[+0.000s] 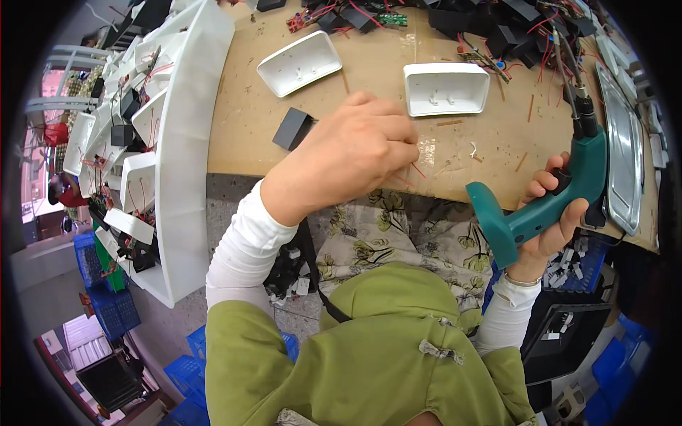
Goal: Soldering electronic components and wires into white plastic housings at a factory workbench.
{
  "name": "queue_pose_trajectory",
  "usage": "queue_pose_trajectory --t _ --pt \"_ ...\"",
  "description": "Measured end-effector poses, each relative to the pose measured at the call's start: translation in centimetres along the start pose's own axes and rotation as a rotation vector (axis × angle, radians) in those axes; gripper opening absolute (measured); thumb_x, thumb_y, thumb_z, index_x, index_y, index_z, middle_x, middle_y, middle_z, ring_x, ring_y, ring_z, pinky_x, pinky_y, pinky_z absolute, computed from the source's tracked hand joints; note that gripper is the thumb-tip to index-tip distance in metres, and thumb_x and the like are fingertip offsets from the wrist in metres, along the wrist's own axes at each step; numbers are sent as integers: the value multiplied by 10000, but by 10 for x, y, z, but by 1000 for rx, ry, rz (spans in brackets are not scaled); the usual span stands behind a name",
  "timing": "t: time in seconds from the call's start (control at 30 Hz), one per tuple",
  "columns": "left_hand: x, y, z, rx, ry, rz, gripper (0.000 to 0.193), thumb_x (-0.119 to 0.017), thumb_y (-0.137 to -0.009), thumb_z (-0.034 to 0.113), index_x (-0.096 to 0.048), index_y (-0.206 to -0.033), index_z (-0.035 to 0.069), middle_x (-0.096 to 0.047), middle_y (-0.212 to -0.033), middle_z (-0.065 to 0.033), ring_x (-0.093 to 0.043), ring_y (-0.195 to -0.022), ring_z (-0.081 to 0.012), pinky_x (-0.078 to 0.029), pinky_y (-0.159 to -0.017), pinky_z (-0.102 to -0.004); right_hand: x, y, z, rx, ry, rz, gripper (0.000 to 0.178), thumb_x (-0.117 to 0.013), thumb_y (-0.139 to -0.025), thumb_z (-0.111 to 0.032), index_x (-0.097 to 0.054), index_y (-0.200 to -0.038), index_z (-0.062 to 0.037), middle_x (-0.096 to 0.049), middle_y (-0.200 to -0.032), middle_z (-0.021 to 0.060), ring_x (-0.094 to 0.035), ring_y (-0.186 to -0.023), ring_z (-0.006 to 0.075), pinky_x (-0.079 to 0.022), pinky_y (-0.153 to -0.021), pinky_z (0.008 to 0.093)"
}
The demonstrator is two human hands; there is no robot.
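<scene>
My left hand [348,156] is closed over the front of the cardboard-topped table, its fingers bent together. Thin red wires [418,170] stick out beneath its fingertips; the part they belong to is hidden by the hand. Next to that wrist lies a black rectangular block [293,128]. My right hand [550,213] grips a teal pistol-shaped tool [550,202] with a black trigger button and two cables running up from its top. Two white plastic housings, one tilted at the left [300,64] and one at the right [446,103], lie open side up beyond my hands.
At the back is a heap of black blocks, wires and circuit boards [497,32]. A large white bin [188,142] full of white housings and wired parts stands on the left. A metal tray [621,149] lies at the right edge. Copper-coloured strips [449,123] litter the cardboard.
</scene>
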State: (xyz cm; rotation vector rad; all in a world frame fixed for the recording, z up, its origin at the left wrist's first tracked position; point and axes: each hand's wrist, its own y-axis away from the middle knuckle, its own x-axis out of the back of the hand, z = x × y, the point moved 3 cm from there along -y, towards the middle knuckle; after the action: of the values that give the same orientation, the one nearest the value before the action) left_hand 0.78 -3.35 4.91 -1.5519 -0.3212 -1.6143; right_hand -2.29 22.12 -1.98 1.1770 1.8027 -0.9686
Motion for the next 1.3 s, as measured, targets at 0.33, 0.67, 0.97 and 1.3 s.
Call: queue_pose_trajectory --t 0.33,0.67,0.97,1.3 --pt "-17 -5 -2 316 234 371 136 -646 -703 10 -632 -838 25 -551 -708 -60 -519 -571 -165 -399 -493 -247 0 -3 -1 13 57 -10 702 -654 -774 -278 -251 -1278 -3 -422 -1173 121 -488 -917 164 -450 -809 279" --pt "-24 -11 2 450 35 537 80 -660 -704 60 -644 -782 55 -544 -660 -18 -485 -588 -139 -346 -601 -258 2 -2 2 15 80 2 703 -632 -786 -310 -246 -1285 0 -422 -1170 121 -489 -911 163 -454 -795 282" --pt "-21 -15 10 448 -167 525 79 -660 -683 88 -605 -739 89 -510 -657 -11 -490 -617 -171 -302 -662 -342 0 -3 8 -13 101 81 667 -607 -798 -348 -282 -1273 -11 -462 -1130 129 -515 -853 176 -460 -724 306" --pt "-14 -10 10 401 -235 555 109 -665 -664 66 -607 -753 90 -506 -670 11 -480 -619 -150 -286 -676 -346 -49 4 -34 324 185 46 613 -594 -817 -309 -294 -1262 -13 -440 -1149 118 -521 -780 133 -462 -656 272"
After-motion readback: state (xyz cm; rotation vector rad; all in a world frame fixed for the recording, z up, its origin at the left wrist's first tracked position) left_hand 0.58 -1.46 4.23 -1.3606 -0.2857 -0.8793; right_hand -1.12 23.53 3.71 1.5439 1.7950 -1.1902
